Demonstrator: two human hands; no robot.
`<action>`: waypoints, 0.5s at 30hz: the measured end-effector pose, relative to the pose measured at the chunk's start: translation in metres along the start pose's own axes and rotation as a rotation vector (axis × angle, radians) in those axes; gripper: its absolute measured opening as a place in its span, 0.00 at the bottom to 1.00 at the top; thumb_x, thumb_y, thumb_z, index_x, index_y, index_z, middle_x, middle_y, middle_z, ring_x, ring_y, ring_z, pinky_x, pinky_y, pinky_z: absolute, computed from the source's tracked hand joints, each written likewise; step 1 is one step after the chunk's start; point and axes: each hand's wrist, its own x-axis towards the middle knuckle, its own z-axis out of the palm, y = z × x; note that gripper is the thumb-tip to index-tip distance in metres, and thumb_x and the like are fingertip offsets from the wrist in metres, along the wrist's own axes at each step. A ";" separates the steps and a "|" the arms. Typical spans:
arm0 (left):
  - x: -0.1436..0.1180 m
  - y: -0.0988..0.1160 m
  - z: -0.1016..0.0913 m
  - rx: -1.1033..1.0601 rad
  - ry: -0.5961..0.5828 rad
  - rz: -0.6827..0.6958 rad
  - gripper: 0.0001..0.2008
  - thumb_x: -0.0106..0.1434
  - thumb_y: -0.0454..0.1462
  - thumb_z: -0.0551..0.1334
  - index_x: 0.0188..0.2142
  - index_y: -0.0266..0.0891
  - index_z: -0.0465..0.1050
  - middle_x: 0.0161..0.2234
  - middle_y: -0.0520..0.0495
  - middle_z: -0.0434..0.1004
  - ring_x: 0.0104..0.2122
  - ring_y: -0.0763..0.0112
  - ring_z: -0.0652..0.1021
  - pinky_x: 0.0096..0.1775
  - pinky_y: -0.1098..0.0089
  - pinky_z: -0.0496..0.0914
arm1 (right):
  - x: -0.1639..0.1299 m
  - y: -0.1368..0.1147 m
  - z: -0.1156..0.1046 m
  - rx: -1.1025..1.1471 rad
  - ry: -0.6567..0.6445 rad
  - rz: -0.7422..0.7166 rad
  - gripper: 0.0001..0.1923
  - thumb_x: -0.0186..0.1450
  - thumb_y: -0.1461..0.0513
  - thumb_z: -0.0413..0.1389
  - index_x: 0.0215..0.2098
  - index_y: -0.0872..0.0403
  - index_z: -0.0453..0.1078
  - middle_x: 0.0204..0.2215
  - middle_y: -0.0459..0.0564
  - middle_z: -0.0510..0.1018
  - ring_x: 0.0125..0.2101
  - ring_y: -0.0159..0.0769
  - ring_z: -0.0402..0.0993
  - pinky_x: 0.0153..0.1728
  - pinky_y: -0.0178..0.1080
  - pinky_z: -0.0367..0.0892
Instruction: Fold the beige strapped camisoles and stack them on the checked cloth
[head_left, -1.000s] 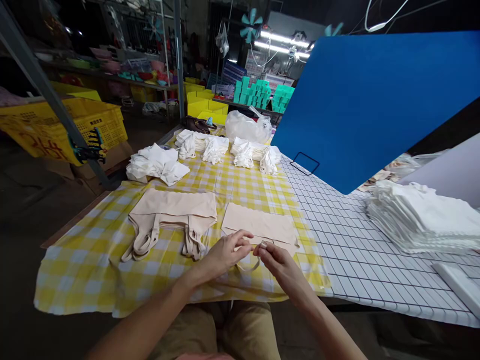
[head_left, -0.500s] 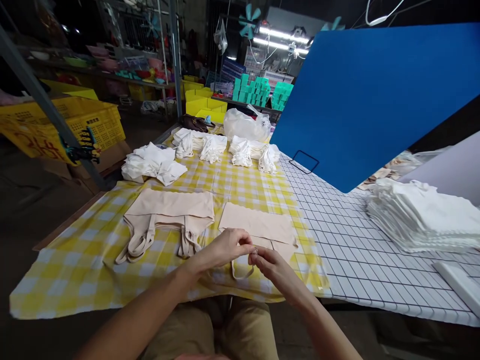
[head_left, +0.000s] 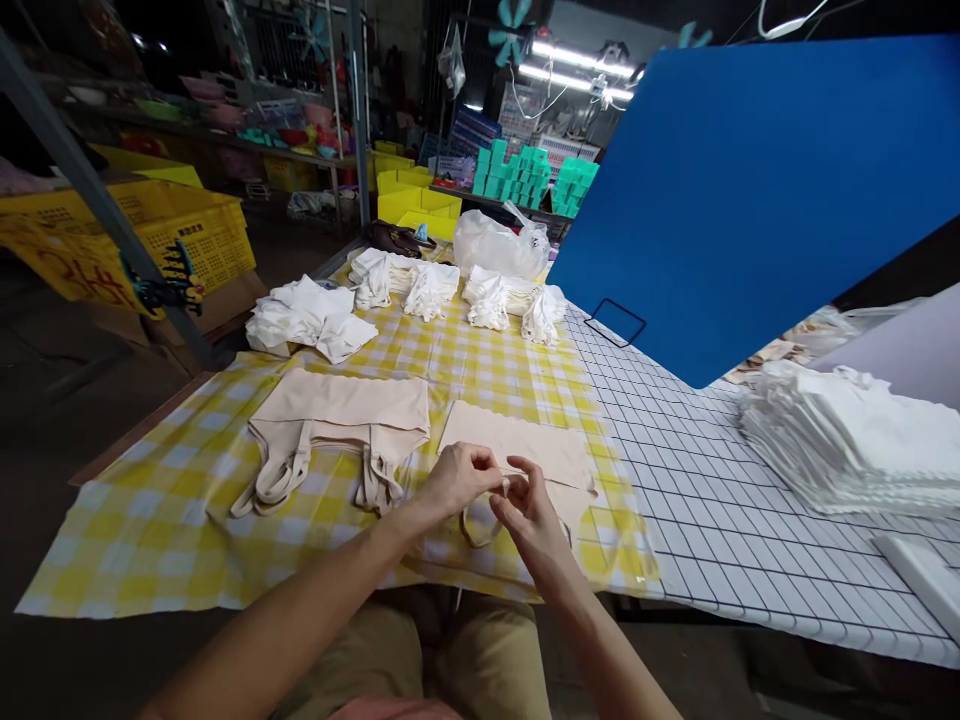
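A beige strapped garment (head_left: 517, 440), probably a bra top, lies flat before me with a scalloped far edge. My left hand (head_left: 466, 476) is closed in a pinch above its near side, on a thin beige strap (head_left: 481, 538) that loops down below the fingers. Just to the right, my right hand (head_left: 531, 505) touches the same strap near its fingertips; the index finger is lifted and the thumb stands apart from it. Fingers partly hide the strap there. To the left lies a beige stack of similar garments (head_left: 341, 405), straps toward me.
White folded garments (head_left: 405, 275) and a loose white pile (head_left: 307, 315) lie farther back on the yellow checked cloth (head_left: 172, 510). A large blue board (head_left: 750, 200) leans at right, near a white garment stack (head_left: 847, 435). A yellow crate (head_left: 187, 235) stands left.
My right hand's index finger and thumb have spread from their earlier pinch, and the hand has risen slightly. My left hand stays pinched. The view has shifted slightly.
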 end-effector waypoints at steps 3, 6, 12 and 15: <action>0.004 -0.005 0.001 -0.018 0.067 -0.049 0.06 0.45 0.34 0.56 0.15 0.36 0.65 0.15 0.56 0.63 0.20 0.77 0.65 0.24 0.76 0.58 | 0.007 -0.001 0.009 -0.101 0.033 -0.003 0.13 0.60 0.59 0.46 0.43 0.50 0.56 0.21 0.40 0.62 0.21 0.32 0.64 0.23 0.33 0.59; 0.008 -0.012 -0.003 -0.046 0.081 -0.137 0.08 0.46 0.35 0.57 0.14 0.35 0.65 0.14 0.56 0.62 0.19 0.78 0.64 0.23 0.76 0.57 | 0.012 0.001 0.012 -0.382 0.118 -0.166 0.07 0.61 0.61 0.44 0.36 0.51 0.61 0.23 0.44 0.69 0.22 0.33 0.65 0.24 0.33 0.58; 0.024 -0.025 -0.010 0.192 -0.113 -0.110 0.10 0.52 0.36 0.54 0.22 0.34 0.71 0.15 0.53 0.67 0.19 0.75 0.69 0.23 0.75 0.62 | 0.025 0.017 0.004 -0.707 0.201 -0.362 0.14 0.64 0.59 0.42 0.29 0.53 0.66 0.26 0.50 0.74 0.23 0.34 0.67 0.25 0.34 0.55; 0.036 -0.032 -0.011 0.414 -0.097 0.059 0.09 0.52 0.32 0.55 0.29 0.34 0.74 0.27 0.48 0.74 0.30 0.69 0.74 0.33 0.72 0.66 | 0.038 0.023 -0.004 -0.618 0.217 -0.231 0.14 0.62 0.56 0.44 0.29 0.53 0.68 0.24 0.50 0.75 0.23 0.35 0.67 0.26 0.35 0.56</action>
